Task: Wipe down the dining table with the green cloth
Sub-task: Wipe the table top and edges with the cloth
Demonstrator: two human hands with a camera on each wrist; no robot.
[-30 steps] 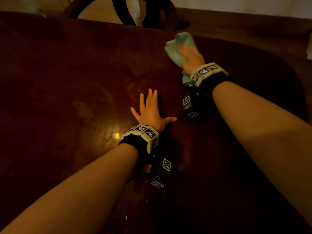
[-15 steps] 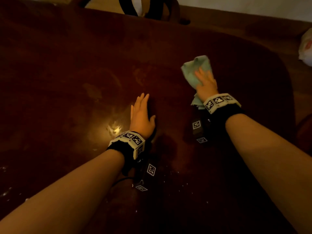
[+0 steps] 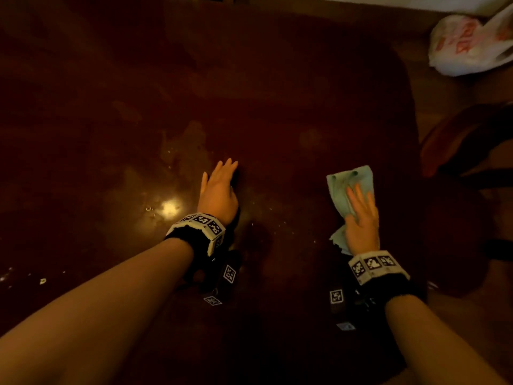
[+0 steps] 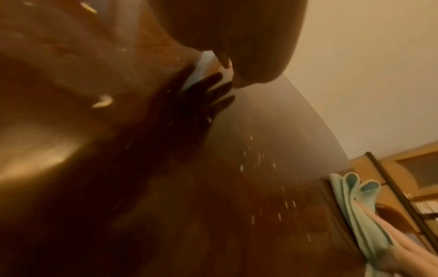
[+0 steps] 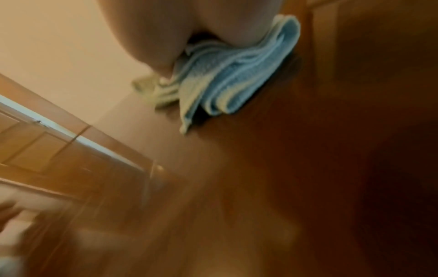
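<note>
Looking down from the head view first: the green cloth (image 3: 350,193) is kept flat on the dark tabletop (image 3: 277,93), near its right edge, and it's pinned there by the right hand (image 3: 361,221). Its fingers (image 3: 352,193) are laid out straight and a bit apart over the bunched fabric, not curled round it, probably so pressure gets spread across more of the cloth while it's slid along. The left hand (image 3: 219,193) is planted on bare wood well to the left of the cloth, fingers straight and close together, holding nothing. It's likely there as a brace for a lean over the table. Pale smears and small specks are still seen around and to the left of it, so plenty seems left to wipe. A white plastic bag (image 3: 469,40) sits off past the far right corner, apparently on the floor.

From the left wrist view, the heel of the left hand (image 4: 227,37) is seen close up with its dark reflection in the glossy surface, and little specks (image 4: 258,159) are scattered between it and the cloth (image 4: 355,215) at the right.

From the right wrist view, the cloth (image 5: 227,75) is shown squashed in folds under the palm (image 5: 189,24), with loose layers sticking out. The fingers can't be seen here, and the rest is too blurred to read.
</note>
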